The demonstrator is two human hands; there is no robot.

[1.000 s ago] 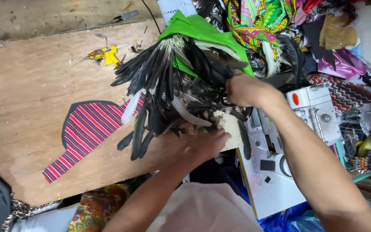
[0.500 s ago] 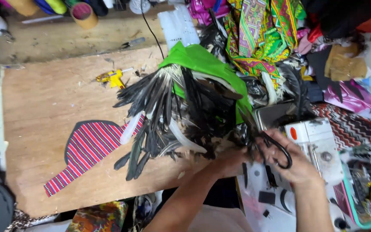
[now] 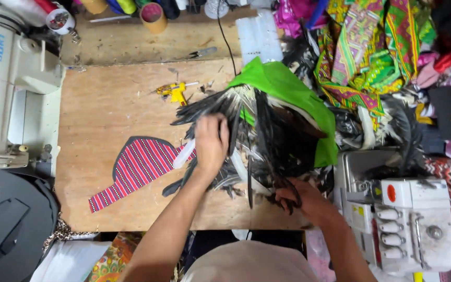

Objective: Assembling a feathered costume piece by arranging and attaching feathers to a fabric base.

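Feathers (image 3: 257, 141), black and white, bundled on green fabric (image 3: 288, 89) at the middle of our wooden bench (image 3: 105, 104). Our left hand (image 3: 211, 143) lies spread flat, palm down, on the bundle's left side. Our right hand (image 3: 306, 201) is closed on the black scissors (image 3: 287, 194) at the bundle's lower right edge (blades mostly hidden among the quills). Striped red fabric piece (image 3: 137, 169) just left of the feathers; yellow glue gun (image 3: 176, 92) above it; white overlock machine (image 3: 408, 219) to the right.
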